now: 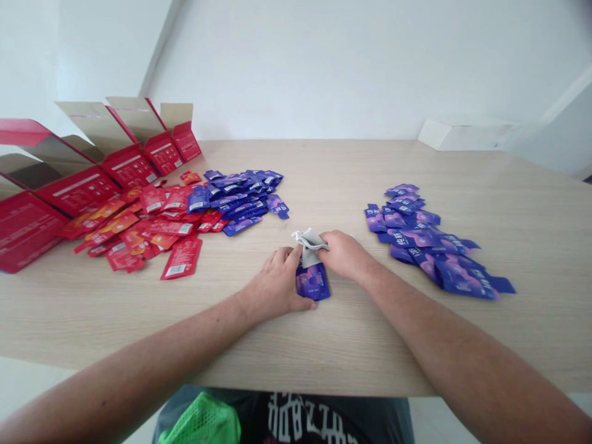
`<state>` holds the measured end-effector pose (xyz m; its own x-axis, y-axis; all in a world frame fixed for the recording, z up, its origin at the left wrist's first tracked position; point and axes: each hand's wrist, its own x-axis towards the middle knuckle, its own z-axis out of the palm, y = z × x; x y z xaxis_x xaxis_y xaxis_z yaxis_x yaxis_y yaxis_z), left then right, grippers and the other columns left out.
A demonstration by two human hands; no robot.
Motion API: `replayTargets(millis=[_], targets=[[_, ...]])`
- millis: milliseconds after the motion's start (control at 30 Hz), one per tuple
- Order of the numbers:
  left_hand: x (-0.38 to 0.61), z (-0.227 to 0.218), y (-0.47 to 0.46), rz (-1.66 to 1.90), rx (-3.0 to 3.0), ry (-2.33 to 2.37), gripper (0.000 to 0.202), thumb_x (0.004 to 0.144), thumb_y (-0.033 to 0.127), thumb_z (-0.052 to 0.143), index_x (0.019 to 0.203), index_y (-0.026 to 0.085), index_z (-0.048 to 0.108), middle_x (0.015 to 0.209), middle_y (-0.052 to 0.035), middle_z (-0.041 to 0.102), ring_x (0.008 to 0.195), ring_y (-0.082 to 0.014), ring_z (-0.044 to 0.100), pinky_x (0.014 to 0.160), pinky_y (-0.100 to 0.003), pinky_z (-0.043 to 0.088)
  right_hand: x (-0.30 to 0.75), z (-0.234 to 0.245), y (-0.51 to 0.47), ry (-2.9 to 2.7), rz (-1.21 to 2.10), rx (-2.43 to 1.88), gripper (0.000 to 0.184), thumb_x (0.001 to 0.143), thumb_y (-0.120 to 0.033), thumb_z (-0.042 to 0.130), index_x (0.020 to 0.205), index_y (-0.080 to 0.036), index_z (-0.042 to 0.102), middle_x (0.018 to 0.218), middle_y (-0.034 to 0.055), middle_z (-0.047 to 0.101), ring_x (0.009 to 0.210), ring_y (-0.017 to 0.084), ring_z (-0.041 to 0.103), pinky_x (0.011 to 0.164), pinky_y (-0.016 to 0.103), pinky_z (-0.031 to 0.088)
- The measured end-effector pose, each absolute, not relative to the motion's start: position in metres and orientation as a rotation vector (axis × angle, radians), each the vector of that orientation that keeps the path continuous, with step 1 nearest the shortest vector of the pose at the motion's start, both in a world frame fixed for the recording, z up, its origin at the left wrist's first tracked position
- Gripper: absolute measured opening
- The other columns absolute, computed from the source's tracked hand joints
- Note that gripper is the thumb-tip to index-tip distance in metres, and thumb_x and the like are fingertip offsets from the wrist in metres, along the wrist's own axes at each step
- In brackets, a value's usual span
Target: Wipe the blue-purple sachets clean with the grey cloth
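Near the table's front middle, my left hand (280, 283) is closed around the left side of a purple packet (314, 285), its thumb at the packet's lower edge and its fingertips by the grey cloth. A small grey drawstring pouch (311, 239) with a white cord covers the packet's upper end; whether the packet is inside its mouth cannot be made out. My right hand (346, 254) pinches the pouch's right edge, fingers partly hidden behind the fabric. To the right lies a row of overlapping flat purple boxes (416, 237). A heap of purple packets (243, 197) lies to the left.
Red packets (180, 258) are piled at the left beside the purple heap. Behind them stand several open red cartons (124, 165) with raised flaps. A white box (469, 134) sits at the back right against the wall. Green mesh (203, 420) rests on my lap.
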<state>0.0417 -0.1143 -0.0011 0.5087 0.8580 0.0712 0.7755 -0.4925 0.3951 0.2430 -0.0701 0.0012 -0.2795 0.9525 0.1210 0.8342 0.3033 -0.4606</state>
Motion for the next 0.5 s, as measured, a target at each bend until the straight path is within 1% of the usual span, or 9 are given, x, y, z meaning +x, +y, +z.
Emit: replayTargets(millis=[67, 133, 300, 400, 500], targets=[[0.040, -0.002, -0.114, 0.401, 2.438, 1.332, 0.114, 0.052, 0.054, 0.080, 0.147, 0.023, 0.026, 0.134, -0.0130, 0.041, 0.126, -0.0342, 0.042, 0.107, -0.047, 0.037, 0.244, 0.003, -0.069, -2.226, 0.509, -1.592, 0.016, 0.085, -0.027, 0.058, 0.087, -0.020, 0.071, 0.086, 0.0062, 0.073, 0.080, 0.017, 0.065, 0.070, 0.023, 0.042], [0.039, -0.002, -0.115, 0.421, 2.441, 1.299, 0.115, 0.053, 0.053, 0.081, 0.148, 0.023, 0.023, 0.135, -0.0130, 0.039, 0.126, -0.0335, 0.042, 0.107, -0.046, 0.038, 0.247, 0.005, -0.068, -2.231, 0.568, -1.574, 0.017, 0.085, -0.029, 0.058, 0.087, -0.020, 0.072, 0.085, 0.0050, 0.074, 0.078, 0.017, 0.065, 0.068, 0.022, 0.042], [0.033, 0.001, -0.113, 0.432, 2.465, 1.229, 0.119, 0.056, 0.052, 0.080, 0.152, 0.023, 0.016, 0.140, -0.0140, 0.034, 0.129, -0.0334, 0.040, 0.107, -0.045, 0.039, 0.256, 0.012, -0.063, -2.207, 0.672, -1.517, 0.019, 0.085, -0.028, 0.057, 0.093, -0.019, 0.073, 0.088, 0.0019, 0.074, 0.077, 0.015, 0.065, 0.070, 0.021, 0.043], [0.028, 0.005, -0.110, 0.460, 2.511, 1.191, 0.118, 0.058, 0.049, 0.080, 0.153, 0.025, 0.014, 0.141, -0.0134, 0.033, 0.130, -0.0326, 0.039, 0.108, -0.045, 0.038, 0.261, 0.016, -0.061, -2.166, 0.701, -1.530, 0.020, 0.086, -0.028, 0.058, 0.094, -0.018, 0.072, 0.086, 0.0003, 0.073, 0.075, 0.015, 0.064, 0.065, 0.021, 0.042], [0.023, 0.009, -0.107, 0.484, 2.539, 1.150, 0.116, 0.061, 0.044, 0.080, 0.153, 0.025, 0.012, 0.142, -0.0137, 0.032, 0.132, -0.0321, 0.038, 0.109, -0.045, 0.038, 0.263, 0.017, -0.061, -2.141, 0.718, -1.552, 0.019, 0.084, -0.028, 0.060, 0.092, -0.017, 0.073, 0.079, -0.0004, 0.072, 0.071, 0.015, 0.063, 0.060, 0.021, 0.040]])
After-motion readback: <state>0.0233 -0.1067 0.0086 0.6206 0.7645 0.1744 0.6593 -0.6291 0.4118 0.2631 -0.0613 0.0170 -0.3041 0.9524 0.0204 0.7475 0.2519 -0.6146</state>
